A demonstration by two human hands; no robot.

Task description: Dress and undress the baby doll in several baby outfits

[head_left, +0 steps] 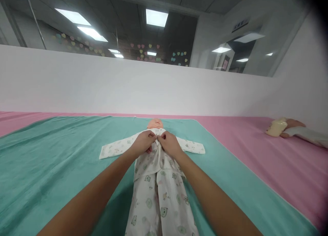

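Observation:
A baby doll (155,123) lies on its back on a teal blanket (77,140), its head toward the wall. It wears a white printed baby shirt (146,167) with the sleeves spread out to both sides, and matching pants (169,202). At the upper chest, my left hand (145,141) pinches one front edge of the shirt. Right beside it, my right hand (169,143) pinches the other edge, and the fingertips of both hands nearly meet. Whatever fastener lies between the fingers is too small to make out.
Pink cloth (243,137) covers the surface around the teal blanket. On the right lie a pale yellow bottle-like object (276,127) and what looks like another doll (307,133) in light clothing. A white wall (128,89) with windows above stands at the far side.

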